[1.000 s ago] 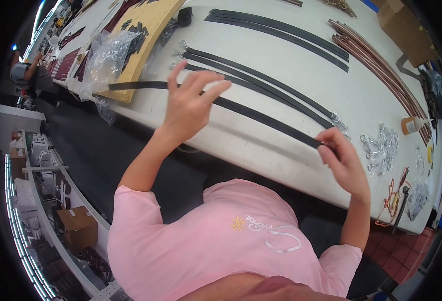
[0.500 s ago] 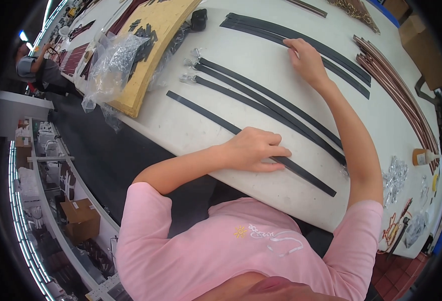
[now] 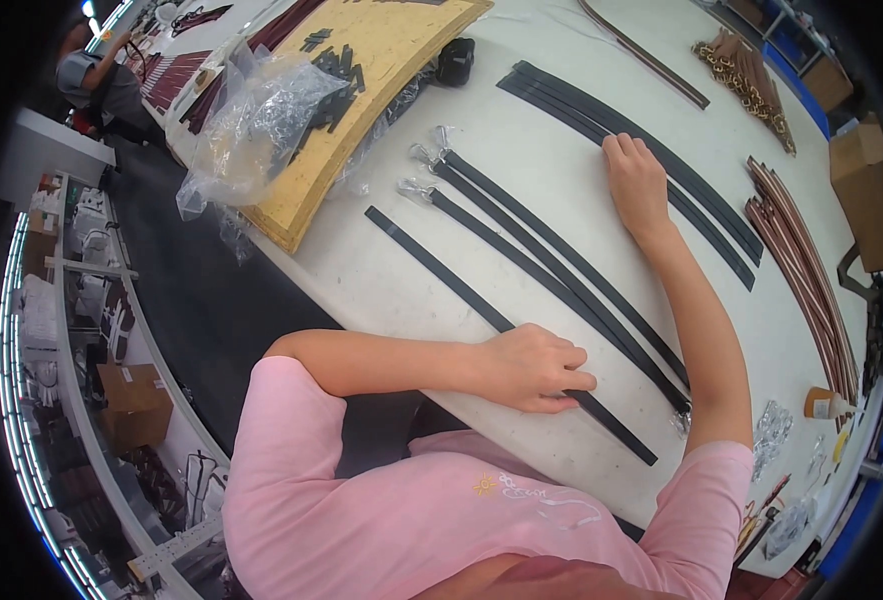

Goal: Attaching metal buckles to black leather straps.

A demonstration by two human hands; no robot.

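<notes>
From my end I can't read any words for certain. The pink shirt (image 3: 441,520) bears white script lettering (image 3: 551,500) across its front, small and blurred, with a yellow sun emblem (image 3: 484,485) beside its left end. Near the upper edge of the cardboard box (image 3: 136,410) on the shelving I see pale labels (image 3: 129,376), too small for me to read.

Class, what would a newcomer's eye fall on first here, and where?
A newcomer would first notice the left hand lying over a single black strap on the pale table, and the right hand at a group of black straps farther back. Next comes the yellow board at upper left, crumpled clear plastic partly across it.
</notes>
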